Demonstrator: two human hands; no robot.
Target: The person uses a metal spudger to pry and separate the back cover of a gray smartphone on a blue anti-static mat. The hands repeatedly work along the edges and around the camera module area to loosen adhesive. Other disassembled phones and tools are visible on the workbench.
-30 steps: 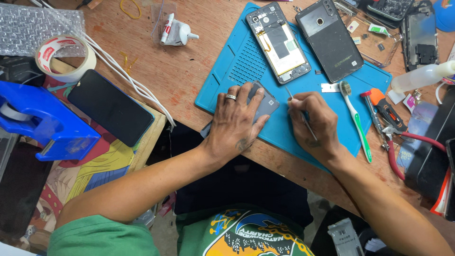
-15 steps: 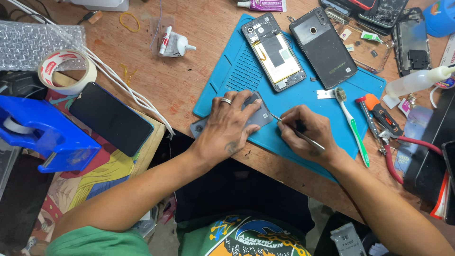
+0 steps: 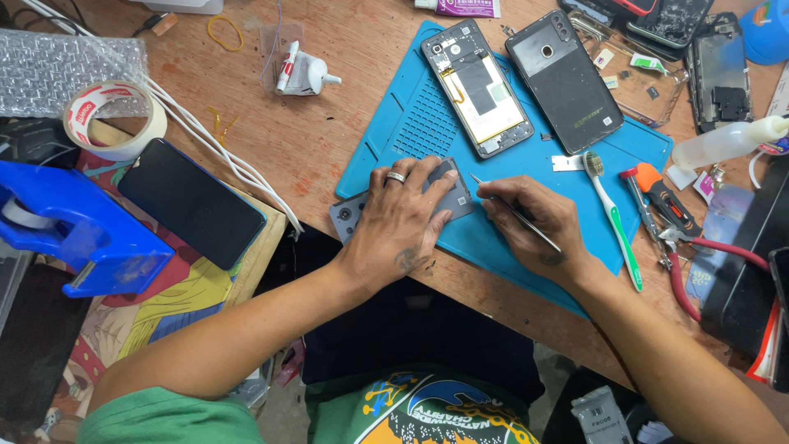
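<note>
The left hand [image 3: 403,215] is lying flat, fingers spread, pressing on the grey phone [image 3: 448,191] beneath it. The right hand [image 3: 534,222] is gripping tweezers [image 3: 514,212], their tip just right of the phone.

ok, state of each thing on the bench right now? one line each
left hand: flat, pressing down on the grey phone panel
grey phone panel: lying at the blue mat's edge, mostly covered
right hand: holding thin metal tool
thin metal tool: tip near the panel's edge
opened phone: back off, insides showing
dark back cover: detached, lying on blue mat
toothbrush: lying loose
black phone: screen dark
</note>
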